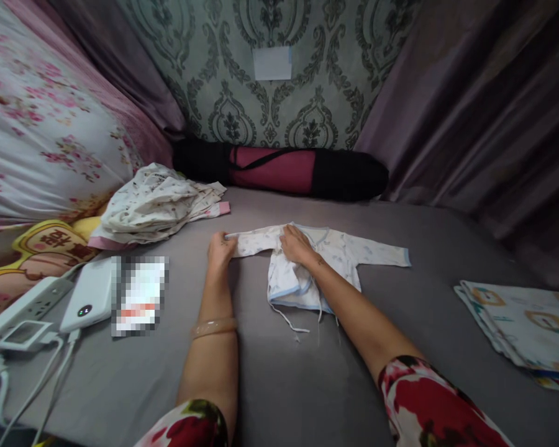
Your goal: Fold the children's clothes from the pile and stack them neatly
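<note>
A small white baby shirt [338,248] with blue trim and a faint print lies spread on the grey sheet, its sleeves stretched to both sides. My left hand [221,248] is closed on the cuff of the left-side sleeve. At the shoulder of that same sleeve, my right hand [297,244] has its fingers closed on the fabric, hiding part of the shirt's front. Thin white tie strings [291,324] trail from the lower hem onto the sheet. The right-side sleeve lies flat, untouched by either hand.
Left of me are crumpled printed clothes [153,205], a white power bank [90,295], a power strip [28,310] with cables and a pixelated item [140,295]. Folded printed cloth [522,323] lies at right. A long black and maroon bag [272,169] rests against the wall.
</note>
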A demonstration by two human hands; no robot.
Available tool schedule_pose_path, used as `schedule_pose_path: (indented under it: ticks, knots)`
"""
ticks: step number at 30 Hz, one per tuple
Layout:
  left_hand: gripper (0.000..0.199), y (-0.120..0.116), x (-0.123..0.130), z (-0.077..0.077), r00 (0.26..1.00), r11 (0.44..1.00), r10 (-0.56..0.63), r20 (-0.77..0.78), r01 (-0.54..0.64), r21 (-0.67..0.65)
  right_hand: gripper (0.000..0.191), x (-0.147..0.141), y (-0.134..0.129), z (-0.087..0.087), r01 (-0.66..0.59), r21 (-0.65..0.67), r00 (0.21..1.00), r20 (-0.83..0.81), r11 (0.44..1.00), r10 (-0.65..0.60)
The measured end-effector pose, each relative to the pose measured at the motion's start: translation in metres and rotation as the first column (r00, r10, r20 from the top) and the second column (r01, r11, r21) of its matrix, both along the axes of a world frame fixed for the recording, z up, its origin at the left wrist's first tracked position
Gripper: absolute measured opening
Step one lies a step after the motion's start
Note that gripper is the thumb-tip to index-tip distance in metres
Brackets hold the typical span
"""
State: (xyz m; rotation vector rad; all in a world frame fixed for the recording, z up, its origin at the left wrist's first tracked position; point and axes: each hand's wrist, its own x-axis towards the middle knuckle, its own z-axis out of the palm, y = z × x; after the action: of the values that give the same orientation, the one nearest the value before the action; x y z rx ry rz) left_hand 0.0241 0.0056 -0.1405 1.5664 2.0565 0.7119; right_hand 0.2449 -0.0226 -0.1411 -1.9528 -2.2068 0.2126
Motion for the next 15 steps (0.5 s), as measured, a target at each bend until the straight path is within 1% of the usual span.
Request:
schedule_pose_path:
  ticks: [3,6,8,10,13,15]
  knots:
    - [0.024,0.002,0.003,0.001,0.997,0.995,0.073,-0.024,-0.071,0.066,0.055,-0.004,-0.007,-0.012,0.039,-0.005,0.999,-0.006,0.999,-0.039]
    - [0.028,0.004,0.010,0.005,0.993,0.982,0.114,-0.039,-0.107,0.155,0.058,-0.006,-0.010,-0.014,0.060,-0.022,0.998,-0.012,0.998,-0.060]
    - [0.031,0.007,0.014,0.008,0.992,0.975,0.114,-0.062,-0.100,0.196,0.060,-0.007,-0.010,-0.010,0.074,-0.049,0.997,-0.012,0.996,-0.075]
    - [0.032,0.010,0.014,0.011,0.990,0.977,0.098,-0.098,-0.078,0.199,0.061,-0.010,-0.008,-0.006,0.086,-0.095,0.996,-0.011,0.992,-0.088]
    - [0.034,0.016,0.007,0.013,0.979,0.987,0.042,-0.198,-0.010,0.160,0.062,-0.019,-0.007,-0.002,0.128,-0.137,0.991,-0.013,0.982,-0.131]
    - [0.035,0.020,-0.002,0.012,0.957,0.992,0.001,-0.291,0.035,0.118,0.061,-0.026,-0.007,-0.003,0.172,-0.115,0.984,-0.015,0.978,-0.175]
